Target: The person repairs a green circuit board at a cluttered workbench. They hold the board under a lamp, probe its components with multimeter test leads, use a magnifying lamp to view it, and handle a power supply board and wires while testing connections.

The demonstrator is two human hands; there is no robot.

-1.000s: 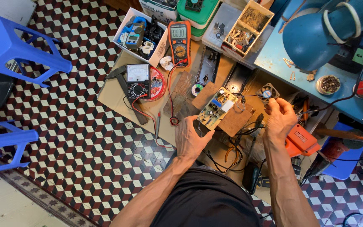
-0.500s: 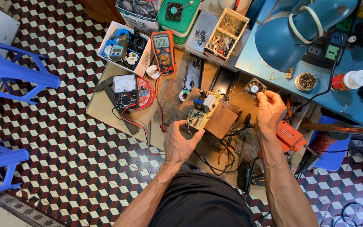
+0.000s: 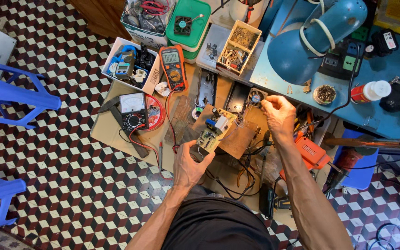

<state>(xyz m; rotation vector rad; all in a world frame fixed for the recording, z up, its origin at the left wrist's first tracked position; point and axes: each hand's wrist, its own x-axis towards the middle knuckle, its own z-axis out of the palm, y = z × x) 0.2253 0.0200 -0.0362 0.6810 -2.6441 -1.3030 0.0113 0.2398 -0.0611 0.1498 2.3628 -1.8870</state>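
Head view is showing the left hand (image 3: 188, 163) pinching a small green circuit board (image 3: 213, 134) by its near end, tilting above the brown wooden block (image 3: 238, 139). Thin wires are running to a small round silver component (image 3: 255, 98) pinched in the right hand (image 3: 278, 115); pulling apart could snap those leads.

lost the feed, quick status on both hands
Left hand grips circuit board. Right hand pinches small round part. Loose wires underneath.
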